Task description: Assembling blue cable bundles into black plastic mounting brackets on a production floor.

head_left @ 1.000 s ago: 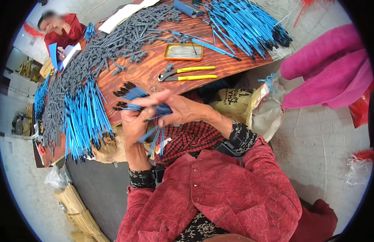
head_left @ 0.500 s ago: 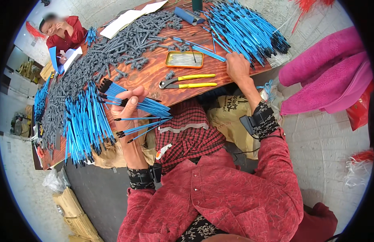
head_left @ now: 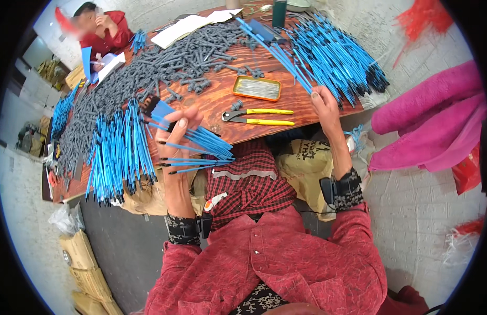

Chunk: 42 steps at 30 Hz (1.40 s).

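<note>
The left hand is left of and nearer the wearer than the tin of pins, thumb and fingers closed around a bundle of blue sticks. The bundle's long axis slants from upper left to lower right: a cluster of black ends points up and left, away from the tin, and the plain blue ends reach down and right to a spot below the tin. A few sticks splay lower, lying flatter, with black ends to the left.

The right hand, to the right of the tin, pinches a few more blue sticks near one end. Their axis runs from the fingertips up and left, passing beyond the tin; whether their far ends are black cannot be told.

Dark printed lettering shows on the tan sack, below and right of the tin.

The sticks are thin, straight and bright blue. More lie in a right pile beyond the tin and a left pile well to its left. Pliers with yellow handles lie just below the tin, and a heap of grey plugs spreads to its left.
</note>
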Each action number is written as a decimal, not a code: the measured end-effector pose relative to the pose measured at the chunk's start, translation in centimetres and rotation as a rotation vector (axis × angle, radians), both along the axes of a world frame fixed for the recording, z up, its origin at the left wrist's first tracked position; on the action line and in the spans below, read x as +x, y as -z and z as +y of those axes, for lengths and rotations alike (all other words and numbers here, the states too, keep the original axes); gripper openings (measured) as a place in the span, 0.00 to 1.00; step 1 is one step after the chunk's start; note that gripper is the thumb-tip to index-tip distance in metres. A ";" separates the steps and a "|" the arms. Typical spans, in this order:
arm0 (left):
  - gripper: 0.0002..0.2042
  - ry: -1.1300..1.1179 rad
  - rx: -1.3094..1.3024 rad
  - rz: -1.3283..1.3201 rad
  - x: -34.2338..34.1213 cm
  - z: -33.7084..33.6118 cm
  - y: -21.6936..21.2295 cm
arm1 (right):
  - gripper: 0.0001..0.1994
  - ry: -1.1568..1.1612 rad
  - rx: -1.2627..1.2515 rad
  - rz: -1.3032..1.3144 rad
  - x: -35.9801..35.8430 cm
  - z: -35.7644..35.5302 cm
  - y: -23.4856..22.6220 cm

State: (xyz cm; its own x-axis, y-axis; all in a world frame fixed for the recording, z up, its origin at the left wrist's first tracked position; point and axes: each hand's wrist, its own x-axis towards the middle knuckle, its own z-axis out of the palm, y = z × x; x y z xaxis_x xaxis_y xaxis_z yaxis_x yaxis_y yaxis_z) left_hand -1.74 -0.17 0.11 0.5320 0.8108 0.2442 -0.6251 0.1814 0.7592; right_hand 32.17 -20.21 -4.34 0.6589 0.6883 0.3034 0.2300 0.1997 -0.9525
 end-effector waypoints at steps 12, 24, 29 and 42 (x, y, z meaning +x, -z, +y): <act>0.14 -0.047 -0.029 -0.038 1.7 0.6 -1.5 | 0.14 -0.440 -0.117 0.045 -9.1 -0.1 -2.6; 0.17 -0.144 -0.103 -0.084 1.3 0.9 -1.0 | 0.12 -0.278 -0.070 -0.057 -13.6 0.3 -1.7; 0.18 -0.159 -0.148 -0.069 1.4 0.7 -1.1 | 0.10 -0.119 -0.006 -0.426 -14.0 0.4 -1.8; 0.11 -0.084 -0.212 -0.045 1.0 1.4 -0.8 | 0.10 0.020 0.045 -0.590 -14.5 0.4 -3.2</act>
